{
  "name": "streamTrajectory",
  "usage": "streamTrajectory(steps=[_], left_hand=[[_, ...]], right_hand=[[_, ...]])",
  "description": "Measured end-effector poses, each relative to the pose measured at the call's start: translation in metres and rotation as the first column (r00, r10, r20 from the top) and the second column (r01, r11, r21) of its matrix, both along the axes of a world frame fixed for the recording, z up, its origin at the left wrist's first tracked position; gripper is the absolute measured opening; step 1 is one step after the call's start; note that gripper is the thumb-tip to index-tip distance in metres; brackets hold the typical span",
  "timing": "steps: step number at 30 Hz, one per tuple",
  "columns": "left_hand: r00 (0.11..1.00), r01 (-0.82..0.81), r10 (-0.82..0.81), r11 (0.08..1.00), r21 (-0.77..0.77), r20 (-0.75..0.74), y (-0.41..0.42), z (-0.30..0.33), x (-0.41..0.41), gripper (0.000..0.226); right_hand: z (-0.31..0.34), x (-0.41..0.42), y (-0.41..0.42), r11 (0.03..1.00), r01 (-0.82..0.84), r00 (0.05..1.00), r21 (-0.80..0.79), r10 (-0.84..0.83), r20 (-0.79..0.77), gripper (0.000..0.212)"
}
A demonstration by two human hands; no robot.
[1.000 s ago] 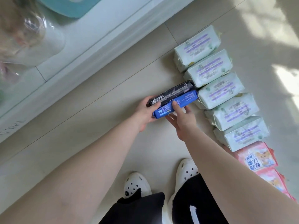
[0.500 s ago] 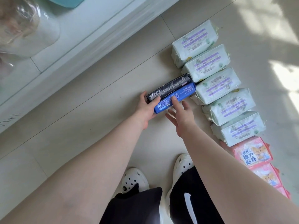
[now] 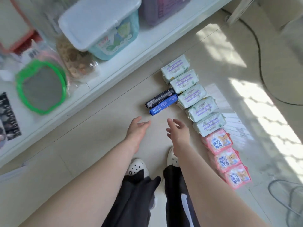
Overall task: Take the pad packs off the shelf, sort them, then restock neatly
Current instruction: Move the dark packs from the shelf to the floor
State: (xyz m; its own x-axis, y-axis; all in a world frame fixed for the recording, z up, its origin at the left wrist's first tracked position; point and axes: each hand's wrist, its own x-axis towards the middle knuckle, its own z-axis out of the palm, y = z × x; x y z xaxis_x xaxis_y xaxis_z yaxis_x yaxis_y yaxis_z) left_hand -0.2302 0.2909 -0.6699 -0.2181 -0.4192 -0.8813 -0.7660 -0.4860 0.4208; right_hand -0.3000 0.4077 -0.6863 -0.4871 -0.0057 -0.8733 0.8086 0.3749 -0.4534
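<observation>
Sorting looks mostly done, restock not started. Packs are off the shelf (image 3: 114, 74) and lined up on the floor (image 3: 98, 136) by type.

Row running from 12 toward 5 o'clock: five mint-green packs (image 3: 191, 94) with purple print, side by side and touching, then three pink packs (image 3: 226, 159) with a cartoon animal and bold lettering, also touching. Green group butts up against the pink group.

At 9 o'clock of the green row: black pack (image 3: 159, 97) and blue pack (image 3: 164, 104), slim, lying long side to long side, touching each other, right ends against the green packs.

Left hand (image 3: 136, 130) and right hand (image 3: 177, 131) hover just at 6 o'clock of the black/blue pair, apart from them. Each grip is spread, fingers loose, holding nothing.

Shelf at 10–11 o'clock holds a lidded teal bin (image 3: 101, 28), green-rimmed round item (image 3: 41, 86), bagged goods; blurry, can't tell if any pad packs remain there.

Left, as judged: check shelf for stragglers, then put groups back by type.

Packs look soft, plastic-wrapped, slightly puffy, intact.
</observation>
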Motion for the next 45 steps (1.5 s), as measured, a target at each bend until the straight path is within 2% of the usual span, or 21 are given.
streamTrajectory(steps=[4, 8, 11, 13, 16, 18, 24, 27, 29, 33, 36, 41, 45], left_hand=[[0.972, 0.232, -0.228, 0.969, 0.085, -0.059, 0.008, 0.138, 0.028, 0.042], [0.912, 0.407, -0.405, 0.913, 0.015, -0.061, 0.008, 0.248, 0.068, 0.038], [0.877, 0.476, -0.478, 0.878, -0.044, -0.05, 0.013, 0.306, 0.098, 0.038], [0.87, 0.487, -0.492, 0.867, -0.102, -0.034, 0.021, 0.344, 0.115, 0.039], [0.871, 0.465, -0.49, 0.845, -0.265, -0.035, 0.029, 0.406, 0.132, 0.043], [0.863, 0.447, -0.502, 0.812, -0.376, -0.059, 0.028, 0.453, 0.139, 0.047], [0.852, 0.349, -0.521, 0.637, -0.688, -0.051, -0.016, 0.579, 0.168, 0.054], [0.859, 0.304, -0.512, 0.537, -0.787, -0.017, -0.051, 0.622, 0.188, 0.056], [0.856, 0.314, -0.514, 0.45, -0.836, 0.045, -0.077, 0.643, 0.203, 0.057], [0.843, 0.349, -0.522, 0.355, -0.867, 0.126, -0.136, 0.663, 0.229, 0.061], [0.835, 0.353, -0.531, 0.317, -0.88, 0.144, -0.183, 0.671, 0.245, 0.063], [0.794, 0.411, -0.572, 0.253, -0.876, 0.207, -0.253, 0.68, 0.247, 0.06], [0.746, 0.453, -0.603, 0.149, -0.879, 0.282, -0.294, 0.689, 0.22, 0.059]], right_hand=[[0.124, 0.032, 0.046, 0.964, -0.25, 0.96, 0.092, 0.259, -0.107, 0.037], [0.235, 0.06, 0.075, 0.91, -0.379, 0.904, 0.168, 0.403, -0.144, 0.035], [0.302, 0.062, 0.075, 0.854, -0.504, 0.819, 0.13, 0.521, -0.24, 0.033], [0.346, 0.061, 0.07, 0.756, -0.635, 0.689, 0.158, 0.647, -0.326, 0.035], [0.415, 0.058, 0.057, 0.516, -0.807, 0.371, 0.288, 0.821, -0.433, 0.04], [0.461, 0.053, 0.044, 0.398, -0.833, 0.181, 0.384, 0.852, -0.491, 0.04], [0.583, 0.058, -0.016, 0.242, -0.756, -0.231, 0.608, 0.771, -0.593, 0.046], [0.628, 0.071, -0.054, 0.161, -0.67, -0.439, 0.725, 0.702, -0.561, 0.047], [0.654, 0.082, -0.081, 0.14, -0.613, -0.528, 0.777, 0.659, -0.536, 0.049], [0.681, 0.102, -0.143, 0.141, -0.551, -0.6, 0.822, 0.619, -0.508, 0.05], [0.69, 0.119, -0.19, 0.17, -0.532, -0.6, 0.83, 0.615, -0.511, 0.051], [0.694, 0.128, -0.253, 0.233, -0.539, -0.502, 0.81, 0.683, -0.531, 0.051], [0.697, 0.115, -0.281, 0.259, -0.488, -0.456, 0.834, 0.739, -0.496, 0.051]])
